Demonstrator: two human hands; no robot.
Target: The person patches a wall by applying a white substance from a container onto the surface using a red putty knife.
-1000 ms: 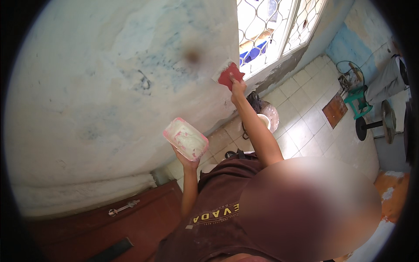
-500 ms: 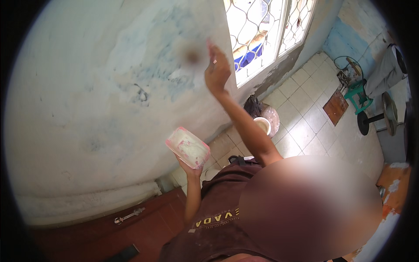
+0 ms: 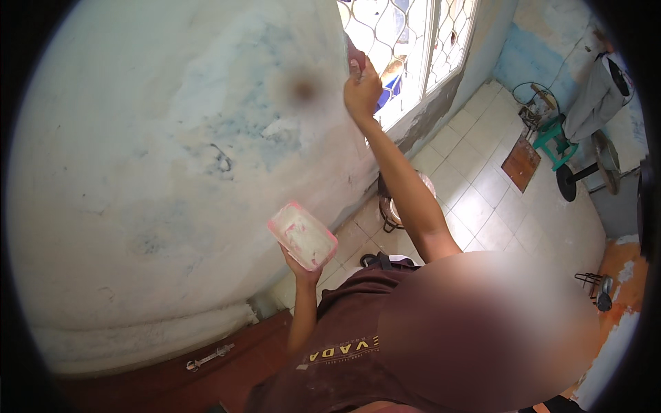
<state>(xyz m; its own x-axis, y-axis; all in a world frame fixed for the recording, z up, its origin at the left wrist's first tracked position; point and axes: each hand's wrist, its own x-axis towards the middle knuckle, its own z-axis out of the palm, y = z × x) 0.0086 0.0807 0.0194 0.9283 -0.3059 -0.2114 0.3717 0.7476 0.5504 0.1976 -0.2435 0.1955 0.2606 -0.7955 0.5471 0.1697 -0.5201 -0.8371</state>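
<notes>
My left hand [image 3: 301, 274] grips a shallow rectangular tub [image 3: 328, 252] from below. The tub has a pink rim and whitish paste inside, some of it smeared on the walls. My right hand [image 3: 363, 93] is raised at the edge of the window, closed on a flat reddish scraper [image 3: 355, 55]. Its blade lies against or very near the corner where the wall [image 3: 172, 103] meets the window opening; contact is hard to make out. Pale, patchy filler with bluish and dark stains covers this wall.
A window with a curly white grille [image 3: 392, 27] adjoins the wall. A white bucket [image 3: 394, 210] on a dark stand sits below, partly behind my right arm. Farther right are a brown board [image 3: 521, 164], a green stool [image 3: 556, 141] and grey cloth [image 3: 592, 103]. A reddish-brown door [image 3: 255, 358] is at lower left.
My right hand has moved right and slightly down from the wall beside the window to the window's edge. The scraper shows more clearly now. The tub stays in my left hand; the view has shifted slightly.
</notes>
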